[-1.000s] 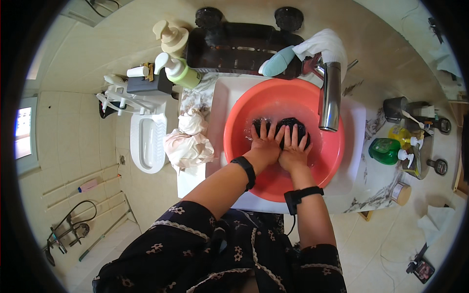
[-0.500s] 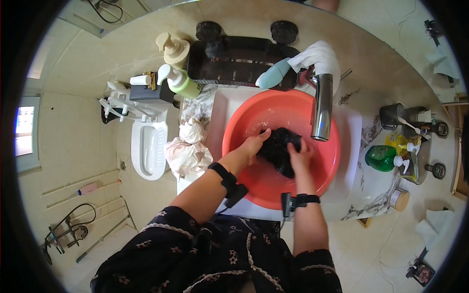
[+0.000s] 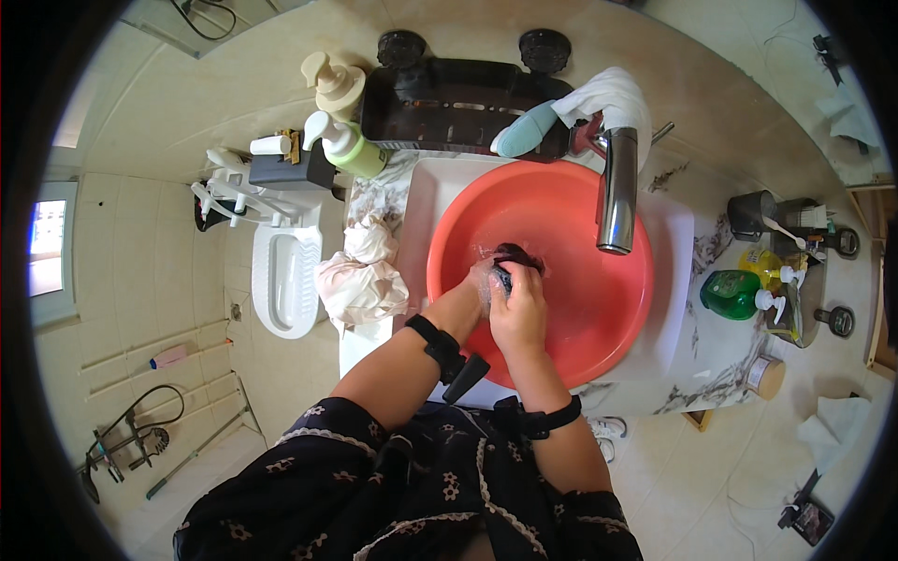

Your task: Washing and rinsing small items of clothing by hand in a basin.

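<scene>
A marbled countertop [image 3: 722, 353] spreads beneath everything, and set in it is a white rectangular washbasin [image 3: 675, 248]. Inside the washbasin sits a round coral-red plastic tub [image 3: 585, 327]; the clock directions here are read from this tub's centre. A black slotted caddy [image 3: 468, 114] stands beyond the rim at 11 o'clock. At 9 o'clock, well apart from the counter's edge, is a white squat toilet [image 3: 265, 280]; nearer, in the same direction, lies a crumpled off-white cloth [image 3: 363, 292]. A chrome faucet [image 3: 617, 201] reaches over the rim between 1 and 2 o'clock, with a white cloth [image 3: 617, 98] draped on its base. A green pump bottle [image 3: 730, 294] is at 3 o'clock, and a pale-green one [image 3: 363, 157] at 10.

The right hand [image 3: 519, 313] comes up from 6 o'clock, its fingers curled closely over a bunched dark cloth [image 3: 517, 254]. The left hand [image 3: 482, 283] meets the cloth from 8 o'clock; its fingers are hidden, so how far open they are cannot be told. The dark cloth is inside the tub, just off centre toward 10 o'clock, with frothy water around the left hand.
</scene>
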